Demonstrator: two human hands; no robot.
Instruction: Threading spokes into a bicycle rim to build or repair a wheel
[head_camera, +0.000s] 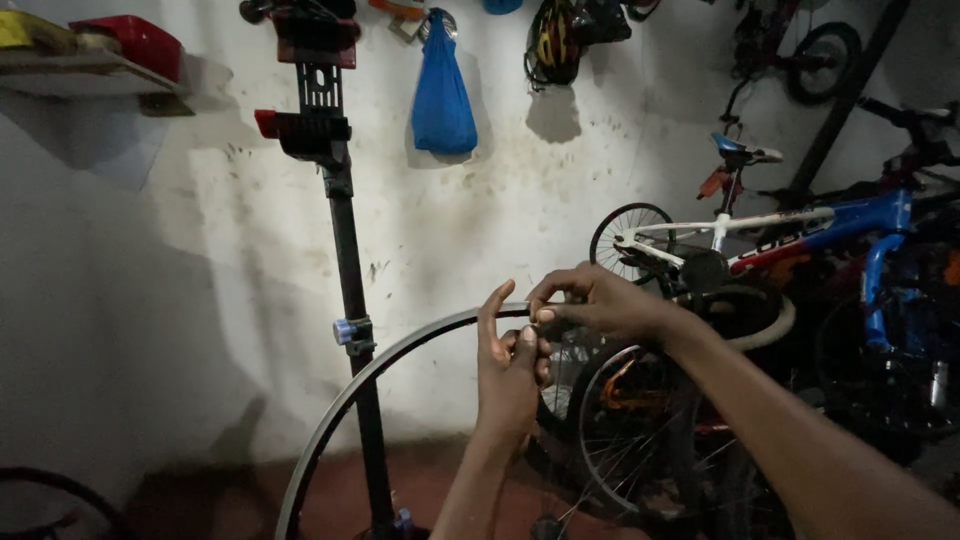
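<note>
1. Several bicycles crowd the right side: a blue and white bike (800, 225) leans by the wall, with spoked wheels (630, 420) just behind the hands.
2. One black repair stand (345, 260) rises left of the hands; a blue bag (442, 95) hangs on the wall (150, 300) above.
3. Bare metal wheel rim (400, 355), thin and grey, arcs upright from the bottom edge to mid-frame.
4. Left hand (510, 365) curls against the rim's top; right hand (595, 305) pinches it from above.

Reddish floor (250, 500) bears black repair stand (352, 290), bicycles (760, 240).
</note>
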